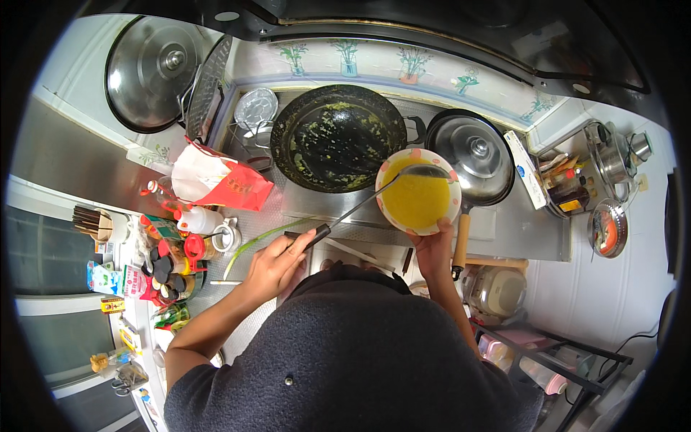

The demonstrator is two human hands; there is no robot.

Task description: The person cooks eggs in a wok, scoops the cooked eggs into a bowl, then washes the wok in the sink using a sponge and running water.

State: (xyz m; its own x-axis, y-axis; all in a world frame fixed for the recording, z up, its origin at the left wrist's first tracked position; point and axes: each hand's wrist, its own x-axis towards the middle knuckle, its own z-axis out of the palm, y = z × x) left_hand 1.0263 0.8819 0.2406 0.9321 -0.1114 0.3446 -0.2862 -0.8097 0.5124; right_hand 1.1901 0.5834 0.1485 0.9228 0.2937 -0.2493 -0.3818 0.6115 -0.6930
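My left hand (276,265) grips the dark handle of a metal ladle (356,204), whose head lies over the far part of a patterned bowl. With my right hand (435,249) I hold this bowl (456,201) by its near rim; yellow liquid (414,202) fills much of it. The bowl is in front of and to the right of a large black wok (337,137). Bits of yellow-green food stick to the wok's inside. Right of the wok stands a lidded pan (480,154) with a wooden handle (461,240).
A red and white paper bag (237,181), a long green scallion (259,237) and several seasoning jars and bottles (170,264) stand or lie at the left. A long white box (523,170) is right of the lidded pan. The range hood (432,24) overhangs the back.
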